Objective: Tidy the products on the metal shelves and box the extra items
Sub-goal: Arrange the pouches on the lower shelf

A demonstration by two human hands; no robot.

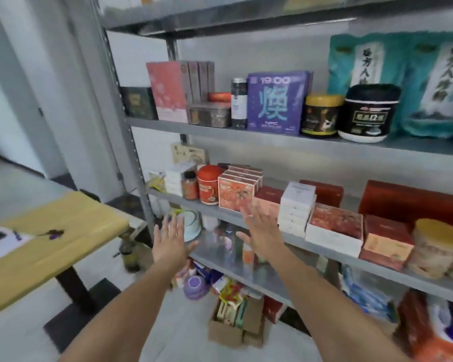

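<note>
Grey metal shelves (220,128) fill the right side, stacked with boxes, jars and bags. My left hand (171,240) is raised with fingers spread, empty, in front of the lower shelf's left end. My right hand (259,227) is also open and empty, its fingertips close to an orange patterned box (234,194) on the middle shelf. A stack of white boxes (297,209) stands just right of that hand. On the floor below sits a cardboard box (236,322) holding several packets.
A yellow-topped table (55,244) on a dark post stands at the left, with papers and a phone. A purple box (276,101), black jars and teal bags sit on the upper shelf. A purple round item (195,287) lies on the floor by the shelf's foot.
</note>
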